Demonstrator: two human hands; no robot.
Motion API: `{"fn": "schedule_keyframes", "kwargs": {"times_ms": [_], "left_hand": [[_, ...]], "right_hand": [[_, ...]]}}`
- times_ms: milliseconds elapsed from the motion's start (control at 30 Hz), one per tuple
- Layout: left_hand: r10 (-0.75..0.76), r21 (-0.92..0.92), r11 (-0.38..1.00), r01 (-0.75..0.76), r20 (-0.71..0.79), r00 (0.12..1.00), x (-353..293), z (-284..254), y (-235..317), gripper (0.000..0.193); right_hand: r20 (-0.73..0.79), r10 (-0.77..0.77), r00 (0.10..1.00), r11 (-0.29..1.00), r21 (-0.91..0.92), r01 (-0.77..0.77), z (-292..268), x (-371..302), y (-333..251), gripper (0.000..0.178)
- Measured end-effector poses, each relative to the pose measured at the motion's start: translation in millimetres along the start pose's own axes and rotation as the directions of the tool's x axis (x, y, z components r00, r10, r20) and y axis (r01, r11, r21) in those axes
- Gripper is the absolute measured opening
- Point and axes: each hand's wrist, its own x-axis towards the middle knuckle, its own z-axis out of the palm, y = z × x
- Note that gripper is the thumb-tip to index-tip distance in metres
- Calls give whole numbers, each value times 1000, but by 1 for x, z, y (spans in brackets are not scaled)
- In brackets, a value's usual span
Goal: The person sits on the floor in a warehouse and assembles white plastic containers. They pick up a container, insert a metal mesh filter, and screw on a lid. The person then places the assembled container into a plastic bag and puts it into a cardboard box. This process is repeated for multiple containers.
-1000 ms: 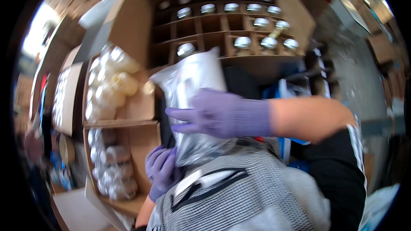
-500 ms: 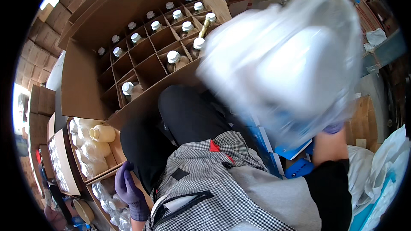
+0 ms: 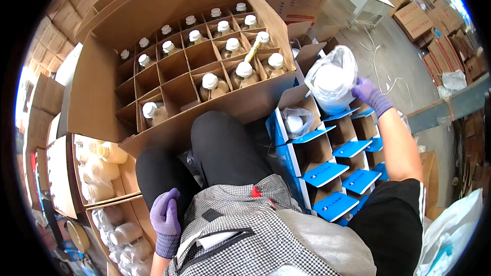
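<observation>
1. Low at the left, open cartons (image 3: 97, 174) hold pale bottles, some wrapped in plastic.
2. The left hand (image 3: 166, 220), in a purple glove, lies flat on the person's dark trouser leg — fingers loose, holding nothing.
3. Ahead stands a big divided carton (image 3: 199, 66) of white-capped bottles.
4. To the right, the gloved right hand (image 3: 369, 94) grips a bagged white-capped jar (image 3: 332, 83) — held over the rear cell of a row of blue-flapped boxes (image 3: 332, 174).

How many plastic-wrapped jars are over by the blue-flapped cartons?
2: one wrapped jar in the right hand; a second jar sits in an open carton. Closed cartons may hide more.
</observation>
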Motion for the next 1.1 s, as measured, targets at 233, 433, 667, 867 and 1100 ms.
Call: {"fn": "schedule_keyframes", "kwargs": {"times_ms": [233,433,667,867,1100], "left_hand": [[94,228,967,-113,91,991,5,-3,11,27],[167,235,958,-161,-5,986,9,-21,-1,28],[-54,301,917,259,-553,832,-50,-142,-172,29],[-522,-143,201,969,-853,-17,-158,-316,-417,89],[-539,-277,181,944,-831,-140,-175,-361,-482,100]], "right_hand": [[264,-177,948,556,-768,318,82,42,103,31],[440,-428,789,199,-806,557,77,67,128,21],[-165,-377,911,906,-268,326,84,64,72,28],[-121,-616,778,750,-392,533,151,-53,-104,30],[88,-711,697,579,-489,652,203,-120,-203,28]]}}
